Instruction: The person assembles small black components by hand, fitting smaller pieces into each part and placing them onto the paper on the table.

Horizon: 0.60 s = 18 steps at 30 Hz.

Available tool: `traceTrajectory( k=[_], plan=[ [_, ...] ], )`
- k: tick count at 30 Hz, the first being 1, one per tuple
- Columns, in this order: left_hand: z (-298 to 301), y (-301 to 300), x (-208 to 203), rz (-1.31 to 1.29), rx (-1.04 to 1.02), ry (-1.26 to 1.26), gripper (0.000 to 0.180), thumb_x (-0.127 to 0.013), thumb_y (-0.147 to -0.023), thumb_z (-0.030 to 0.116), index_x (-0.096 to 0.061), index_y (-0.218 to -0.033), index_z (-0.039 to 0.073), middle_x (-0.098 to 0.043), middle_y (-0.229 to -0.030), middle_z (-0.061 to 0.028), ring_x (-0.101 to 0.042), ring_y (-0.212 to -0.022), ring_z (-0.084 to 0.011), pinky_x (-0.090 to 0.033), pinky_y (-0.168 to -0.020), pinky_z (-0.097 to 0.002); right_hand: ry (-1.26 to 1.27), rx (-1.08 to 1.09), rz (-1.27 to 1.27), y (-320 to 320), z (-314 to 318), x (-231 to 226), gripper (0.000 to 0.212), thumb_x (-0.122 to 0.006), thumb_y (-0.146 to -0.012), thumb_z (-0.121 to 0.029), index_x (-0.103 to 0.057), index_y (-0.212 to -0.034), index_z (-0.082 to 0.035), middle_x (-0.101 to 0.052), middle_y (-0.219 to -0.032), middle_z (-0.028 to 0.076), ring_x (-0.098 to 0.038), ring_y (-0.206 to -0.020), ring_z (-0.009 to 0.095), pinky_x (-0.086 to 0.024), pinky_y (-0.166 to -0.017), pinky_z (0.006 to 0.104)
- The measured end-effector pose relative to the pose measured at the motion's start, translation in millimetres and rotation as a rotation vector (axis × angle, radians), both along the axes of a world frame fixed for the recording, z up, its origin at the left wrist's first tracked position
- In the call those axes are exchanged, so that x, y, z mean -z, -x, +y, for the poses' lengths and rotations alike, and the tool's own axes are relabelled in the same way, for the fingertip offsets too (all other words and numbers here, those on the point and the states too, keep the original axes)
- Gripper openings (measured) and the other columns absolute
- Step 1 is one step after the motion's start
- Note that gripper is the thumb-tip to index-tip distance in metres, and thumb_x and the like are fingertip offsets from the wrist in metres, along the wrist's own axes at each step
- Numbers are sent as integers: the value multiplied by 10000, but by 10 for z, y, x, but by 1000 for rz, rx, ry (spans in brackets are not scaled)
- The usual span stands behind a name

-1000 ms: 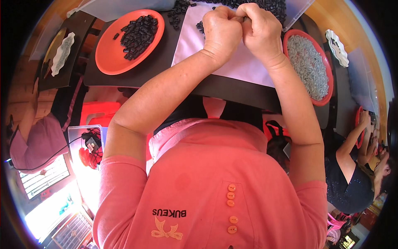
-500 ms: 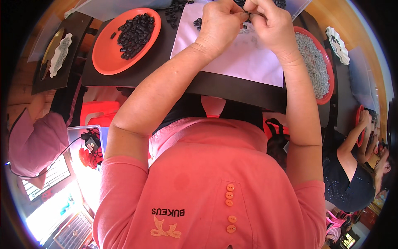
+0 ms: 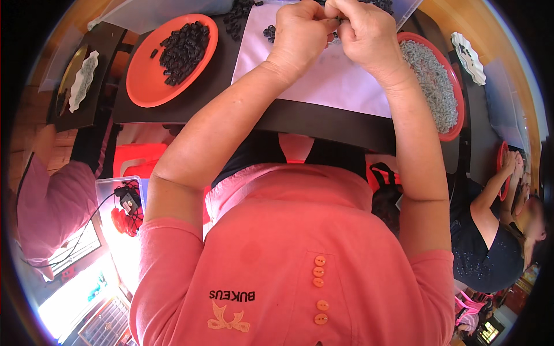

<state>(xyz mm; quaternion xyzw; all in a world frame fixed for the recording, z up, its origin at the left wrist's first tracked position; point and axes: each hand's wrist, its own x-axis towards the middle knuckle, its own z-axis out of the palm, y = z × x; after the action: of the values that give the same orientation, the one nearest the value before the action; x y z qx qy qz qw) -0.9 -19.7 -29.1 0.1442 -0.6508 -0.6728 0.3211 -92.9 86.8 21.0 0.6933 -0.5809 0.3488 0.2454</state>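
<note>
My left hand [image 3: 301, 36] and my right hand [image 3: 369, 39] meet at the top edge, over a white cloth [image 3: 320, 81] on the dark table. The fingertips of both hands are closed in a pinch, close together. Something small and dark seems to sit between them, too hidden to name. A small heap of black pieces [image 3: 269, 33] lies on the cloth beside my left hand. Left of the cloth, an orange plate [image 3: 141, 81] holds many short black parts [image 3: 186, 51]. On the right, my forearm partly covers a red plate [image 3: 460, 109] of small greyish pieces [image 3: 430, 81].
More black pieces [image 3: 232, 26] lie on the table [image 3: 323, 124] near a clear plastic bin [image 3: 167, 12]. White scalloped trays stand at the left [image 3: 84, 81] and right [image 3: 468, 57]. Co-workers sit on both sides, one in a dark top [image 3: 485, 254].
Both hands have shifted slightly left, still pinched together. The view has moved a little, so the plates and cloth appear slightly displaced.
</note>
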Motion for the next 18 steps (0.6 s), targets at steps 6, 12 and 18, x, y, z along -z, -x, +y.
traceTrajectory(
  k=[6,12,18],
  plan=[
    [27,-29,-109,-152,-140,138,89,-672,-917,8,-665,-844,-44,-640,-702,-95,-608,-618,-144,-493,-567,-292,440,-368,-156,70,-266,286,208,-579,-725,78,-541,-883,-53,-587,-691,141,-623,-661,373,-491,-600,453],
    [18,-43,-86,-35,-186,-32,87,-696,-815,10,-682,-836,-73,-679,-697,-129,-620,-587,-170,-508,-533,-314,108,271,54,-74,-168,336,252,-655,-776,36,-680,-995,-87,-717,-823,35,-698,-756,210,-539,-693,338],
    [-75,-22,43,-19,-209,-183,115,-650,-840,-14,-703,-916,-83,-674,-806,-92,-614,-684,-164,-496,-608,-306,203,254,45,-189,-257,396,311,-652,-723,33,-669,-995,-116,-699,-784,34,-683,-726,265,-530,-665,385]
  ],
)
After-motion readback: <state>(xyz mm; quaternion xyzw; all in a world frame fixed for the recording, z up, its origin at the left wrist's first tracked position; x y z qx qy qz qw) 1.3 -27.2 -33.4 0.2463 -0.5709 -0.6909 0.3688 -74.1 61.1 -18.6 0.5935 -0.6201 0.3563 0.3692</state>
